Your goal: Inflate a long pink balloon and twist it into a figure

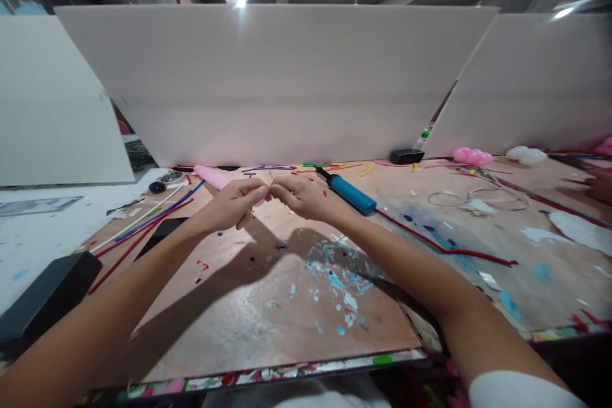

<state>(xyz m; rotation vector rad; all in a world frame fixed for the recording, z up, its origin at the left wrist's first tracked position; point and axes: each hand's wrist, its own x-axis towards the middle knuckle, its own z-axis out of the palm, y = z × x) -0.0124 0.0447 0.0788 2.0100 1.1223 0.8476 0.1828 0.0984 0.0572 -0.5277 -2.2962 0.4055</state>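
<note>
My left hand and my right hand meet above the middle of the table, fingertips pinched together. A partly inflated long pink balloon runs from my left hand toward the back left, its far end pointing away from me. A bit of pink also shows beneath the left fingers. The fingers of both hands close on what seems to be the balloon's end, mostly hidden between them. Just right of my right hand lies a blue balloon pump with a black nozzle.
Uninflated balloons lie at left, near a black box. A red balloon stretches right of the pump. White boards stand along the back. Pink balloon bubbles and another person's hand are at far right.
</note>
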